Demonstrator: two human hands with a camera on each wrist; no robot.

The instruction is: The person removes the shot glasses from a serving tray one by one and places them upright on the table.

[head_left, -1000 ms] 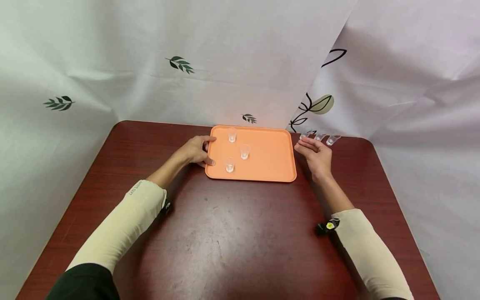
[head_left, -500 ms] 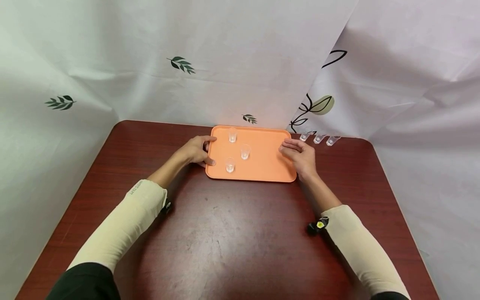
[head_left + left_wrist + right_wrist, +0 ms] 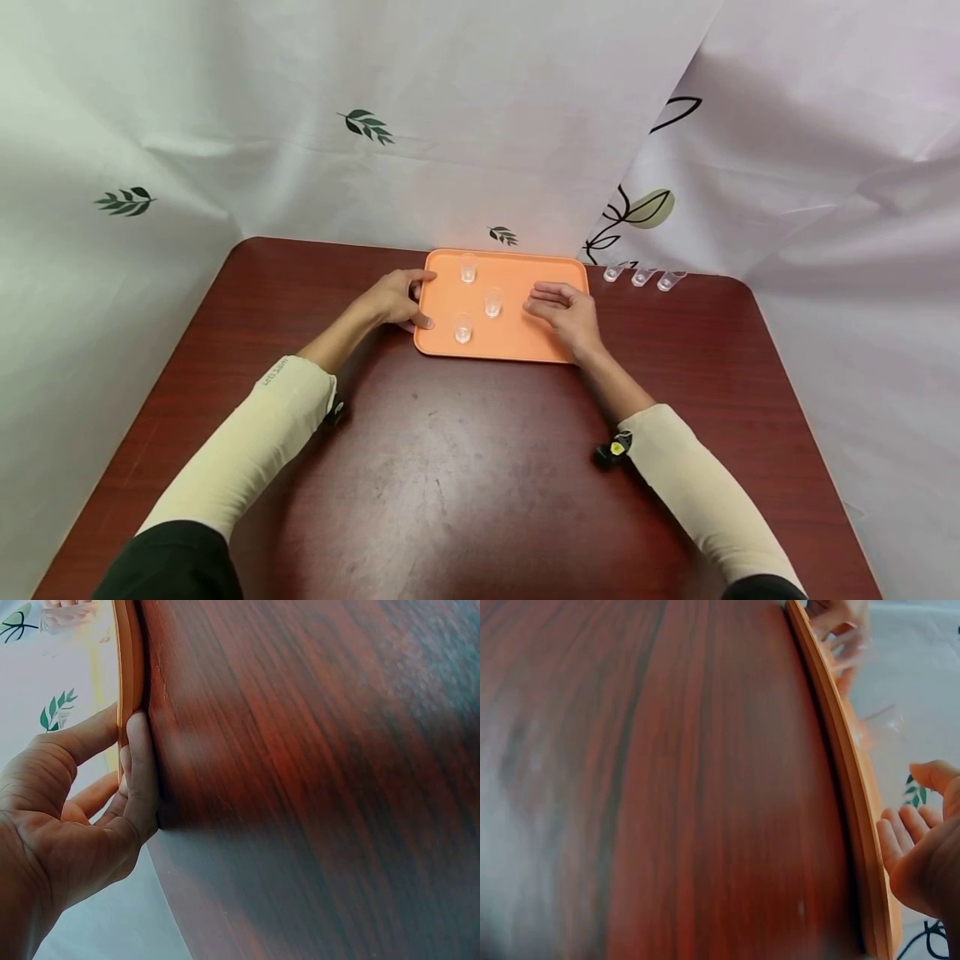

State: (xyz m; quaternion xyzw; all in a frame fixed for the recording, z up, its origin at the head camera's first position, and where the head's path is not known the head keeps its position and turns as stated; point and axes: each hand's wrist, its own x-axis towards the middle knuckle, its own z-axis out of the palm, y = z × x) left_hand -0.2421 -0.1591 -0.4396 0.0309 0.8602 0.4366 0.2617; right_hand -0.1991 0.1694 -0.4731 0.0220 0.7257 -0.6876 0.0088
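Observation:
An orange tray point(image 3: 517, 343) lies at the table's back edge. My left hand point(image 3: 392, 298) grips its left end, with thumb and fingers at the rim, as the left wrist view also shows at the tray edge point(image 3: 129, 660). Three small clear cups stand on the tray's left half: one at the back point(image 3: 468, 270), one near the middle point(image 3: 492, 305) and one in front point(image 3: 462, 331). Over the right half hovers my right hand point(image 3: 567, 315). In the right wrist view its fingers point(image 3: 907, 829) are loosely bent with nothing between them.
Right of the tray, three more clear cups form a row along the back edge: a left one point(image 3: 612, 272), a middle one point(image 3: 641, 277) and a right one point(image 3: 669, 281). Behind the dark red table point(image 3: 450, 467) hangs a white curtain point(image 3: 450, 167) with leaf prints.
My right hand has moved left, from beside the row of cups across the tray's right rim to over the tray. The left hand, tray and cups have stayed in place.

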